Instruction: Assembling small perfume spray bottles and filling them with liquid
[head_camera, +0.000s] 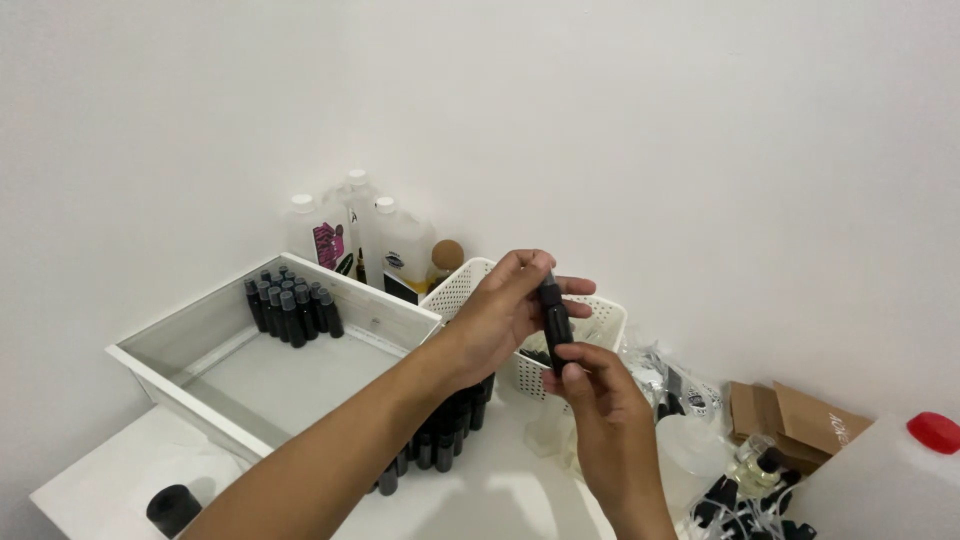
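Note:
A slim black bottle (555, 322) is held upright between both hands above a white perforated basket (462, 288). My left hand (505, 312) grips its top end with the fingertips. The bottle's lower end is pinched by my right hand (605, 412). Under my left forearm stand several matching black bottles (440, 432) in a row on the white table.
A white open tray (190, 372) at left holds several black bottles (290, 308) in its far corner. White plastic jugs (385, 245) stand by the wall. Brown cardboard boxes (800, 420), plastic bags, a red-capped white container (900, 470) and a black cap (173, 507) lie around.

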